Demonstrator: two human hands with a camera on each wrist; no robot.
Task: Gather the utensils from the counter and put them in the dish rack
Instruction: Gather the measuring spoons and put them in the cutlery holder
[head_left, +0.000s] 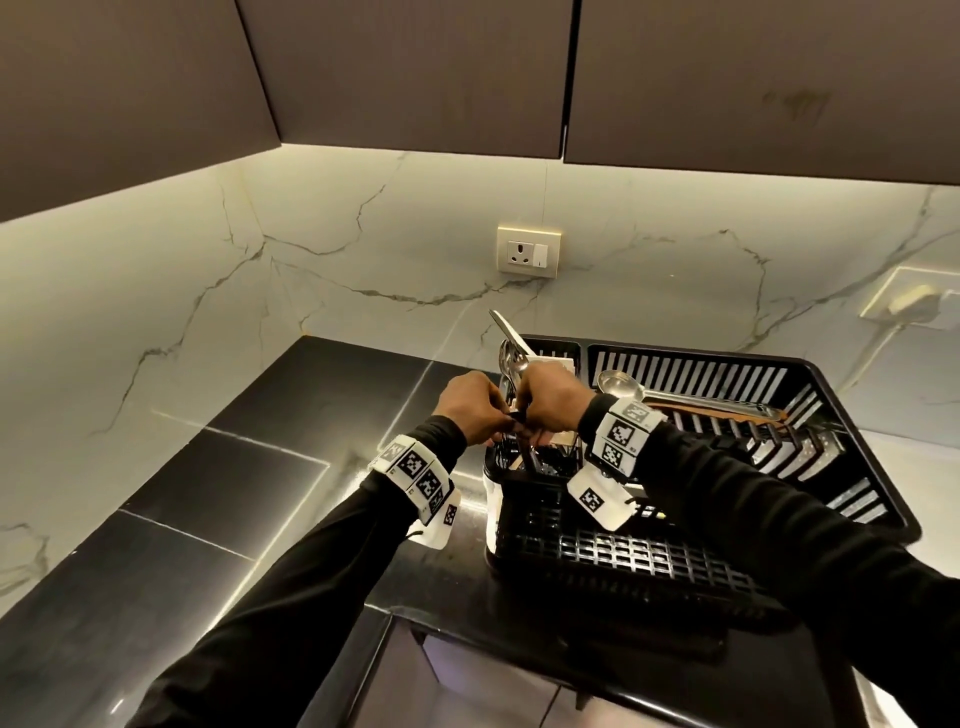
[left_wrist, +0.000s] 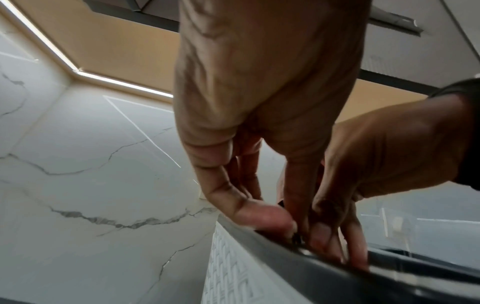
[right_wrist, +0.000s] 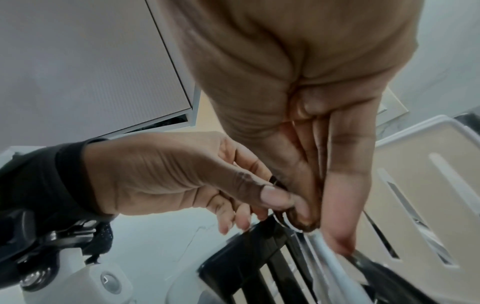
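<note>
Both hands (head_left: 470, 402) (head_left: 550, 397) pinch utensils (head_left: 511, 358) over rack (head_left: 779, 467).

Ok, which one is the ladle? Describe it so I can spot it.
Find the black dish rack on the dark counter. The steel ladle lies flat across its slatted tray, right of both hands; the spoons stand upright in the cutlery holder.

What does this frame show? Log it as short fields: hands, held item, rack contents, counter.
left hand: pinches a dark utensil end over the cutlery holder
right hand: fingers on the same utensil
cutlery holder: spoons stand upright in it
dish rack: metal ladle lies across its slots
counter: dark stone, no utensils visible on it
</note>
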